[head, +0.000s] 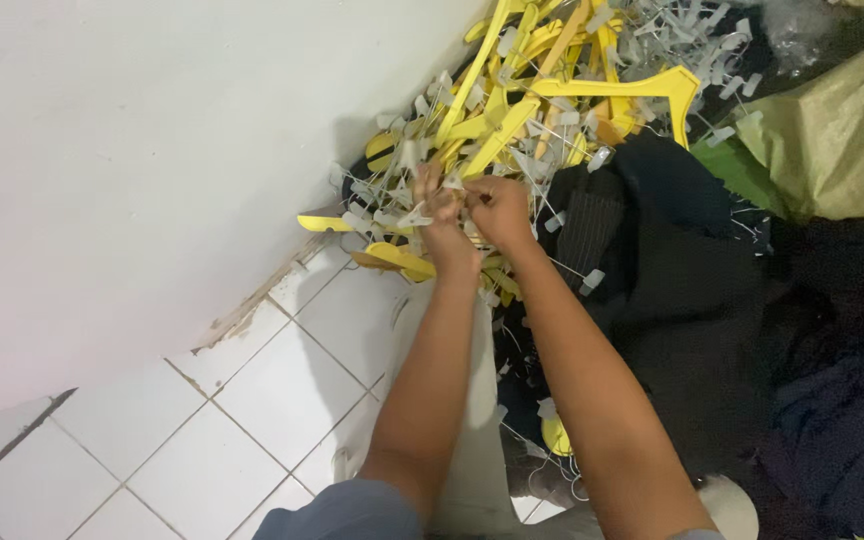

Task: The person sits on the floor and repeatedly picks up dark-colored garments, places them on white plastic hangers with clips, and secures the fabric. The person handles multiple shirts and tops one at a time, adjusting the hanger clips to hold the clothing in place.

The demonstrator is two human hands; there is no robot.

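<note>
1. Hangers (542, 95), yellow plastic with grey clips, lie heaped in a tangle in the corner where the white wall (152, 150) meets the tiled floor (252, 400).
2. Left hand (442, 215): fingers curled together down into the near edge of the heap, closed around grey clips and wire; exactly which piece it pinches cannot be told.
3. Right hand (500, 208): fingers likewise bent shut, knuckles up, touching the left hand and gripping the same knot of clips.
4. Both forearms reach forward side by side from the bottom of the view, nearly parallel.
5. Orientation: the hangers point every way. Several long bars run diagonally from lower left to upper right; one broad hanger (642, 88) near the top lies roughly level, its long axis left to right. A yellow end (327, 223) sticks out leftward toward the wall.
6. Dark clothing (672, 260) is piled just to the right of the hands, touching the heap.
7. A pale yellow-green sack (842, 140) sits at the upper right, behind the clothing.
</note>
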